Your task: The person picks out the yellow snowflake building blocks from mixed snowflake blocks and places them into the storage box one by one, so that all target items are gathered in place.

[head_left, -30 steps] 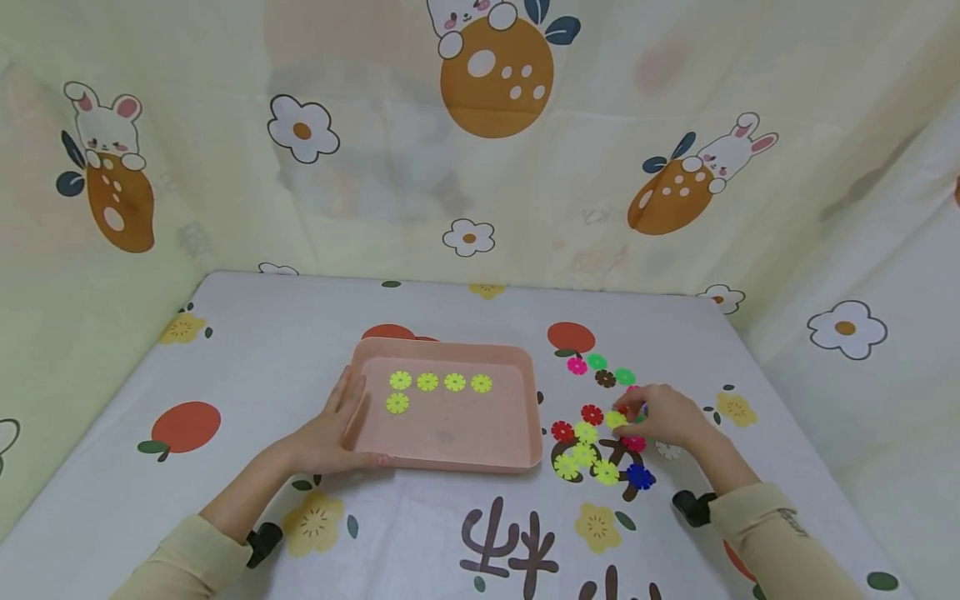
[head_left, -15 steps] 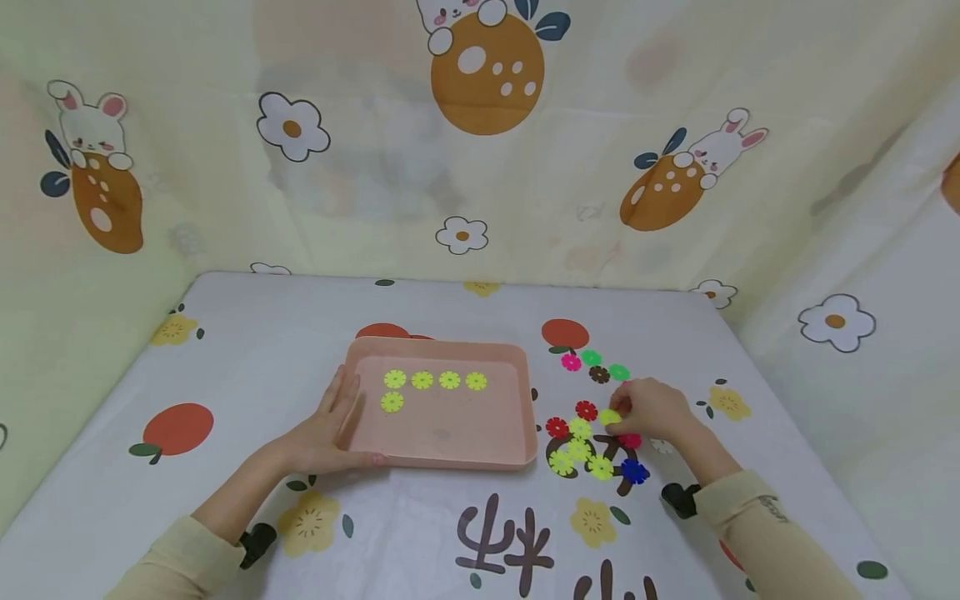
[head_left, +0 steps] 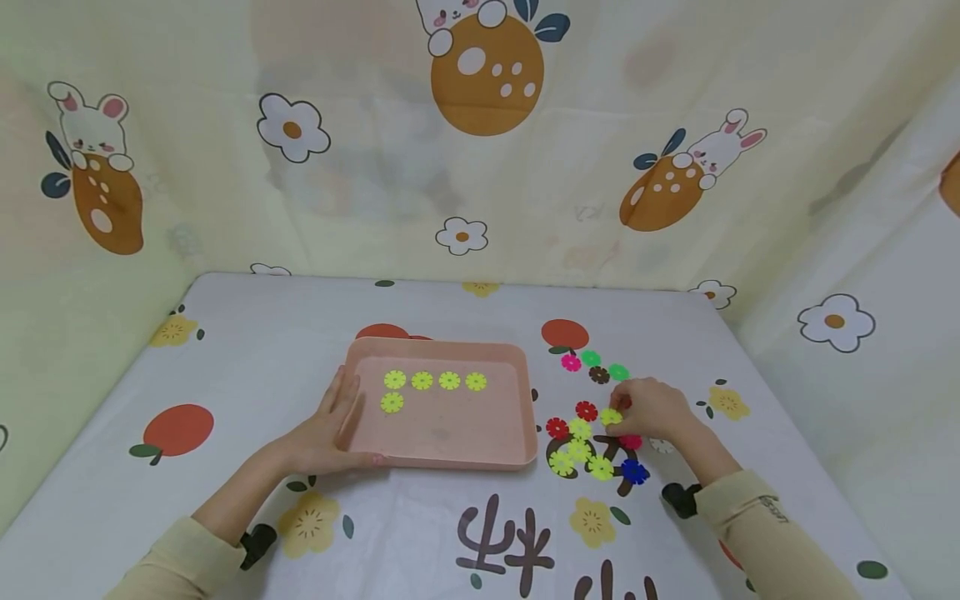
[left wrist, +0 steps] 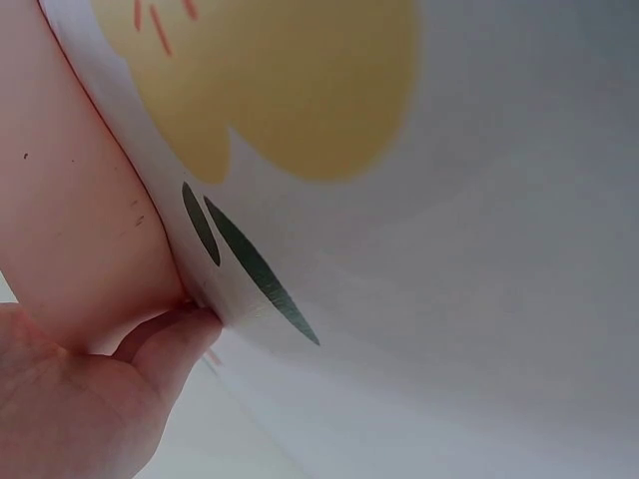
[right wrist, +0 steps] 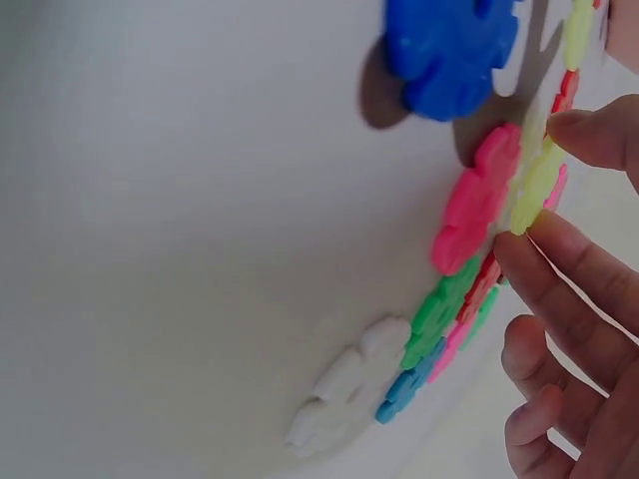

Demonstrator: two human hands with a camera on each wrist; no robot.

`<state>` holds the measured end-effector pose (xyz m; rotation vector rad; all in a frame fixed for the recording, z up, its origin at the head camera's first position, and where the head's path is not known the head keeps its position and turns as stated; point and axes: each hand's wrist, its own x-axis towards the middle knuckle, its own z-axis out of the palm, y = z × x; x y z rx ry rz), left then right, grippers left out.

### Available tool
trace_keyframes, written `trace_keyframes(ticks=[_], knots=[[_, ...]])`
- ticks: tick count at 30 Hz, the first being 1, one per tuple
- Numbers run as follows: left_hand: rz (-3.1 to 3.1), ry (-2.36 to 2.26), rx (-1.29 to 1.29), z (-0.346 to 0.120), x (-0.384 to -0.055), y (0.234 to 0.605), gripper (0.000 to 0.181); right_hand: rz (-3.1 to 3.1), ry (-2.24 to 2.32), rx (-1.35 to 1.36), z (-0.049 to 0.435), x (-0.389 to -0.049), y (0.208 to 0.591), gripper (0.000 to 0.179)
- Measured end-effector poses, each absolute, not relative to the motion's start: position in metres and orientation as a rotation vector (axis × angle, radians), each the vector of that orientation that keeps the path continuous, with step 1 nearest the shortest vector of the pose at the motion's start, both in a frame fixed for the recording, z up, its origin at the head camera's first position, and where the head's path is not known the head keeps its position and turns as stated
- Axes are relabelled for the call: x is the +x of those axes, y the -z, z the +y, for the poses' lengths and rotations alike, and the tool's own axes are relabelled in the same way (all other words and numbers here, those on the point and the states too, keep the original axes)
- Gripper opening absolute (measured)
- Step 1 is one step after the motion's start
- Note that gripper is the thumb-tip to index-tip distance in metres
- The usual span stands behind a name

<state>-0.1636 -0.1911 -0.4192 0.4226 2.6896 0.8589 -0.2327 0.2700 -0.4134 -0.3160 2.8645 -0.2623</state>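
i have the right hand (head_left: 652, 408) out to the right of the tray (head_left: 450, 440), its thumb and fingertips in a narrow pinch on one yellow disc (head_left: 611, 417). the right wrist view shows that disc nearly edge-on, and i can't tell whether it is clear of the cloth (head_left: 277, 362). the left hand (head_left: 318, 442) is spread wide round the tray's near left corner, fingers along the left side and thumb along the near side, touching more than clasping, as far as i can judge.

my first worry is the pinch: the disc is thin and notched, so a slack thumb could let it flip or drop among the others. the red disc (head_left: 587, 410) and the pink disc (head_left: 630, 441) lie near those fingertips, also right of the tray, and a notch might snag one and drag it along. a low wrist could sweep the white disc (right wrist: 349, 384), further right of the tray, out of place. too hard a push from the left could skid the tray, and the discs in it, which seem to lie loose, would slide out of line.

the tray is the one container i see: shallow, pink, with five yellow discs (head_left: 422, 381) lying flat inside, four in a row toward its far side and one just below the row's left end.
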Motion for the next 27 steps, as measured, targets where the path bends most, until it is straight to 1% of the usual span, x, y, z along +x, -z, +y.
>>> trace_keyframes(ticks=[7, 15, 27], knots=[[2.693, -0.856, 0.413, -0.193, -0.163, 0.42, 0.12, 2.888, 0.326, -0.335, 0.267, -0.232, 0.409, 0.035], [2.695, -0.851, 0.399, -0.193, -0.164, 0.423, 0.121, 2.928, 0.394, -0.429, 0.258, -0.231, 0.404, 0.037], [2.703, -0.847, 0.402, -0.192, -0.165, 0.423, 0.12, 2.943, 0.446, -0.604, 0.231, -0.23, 0.388, 0.029]])
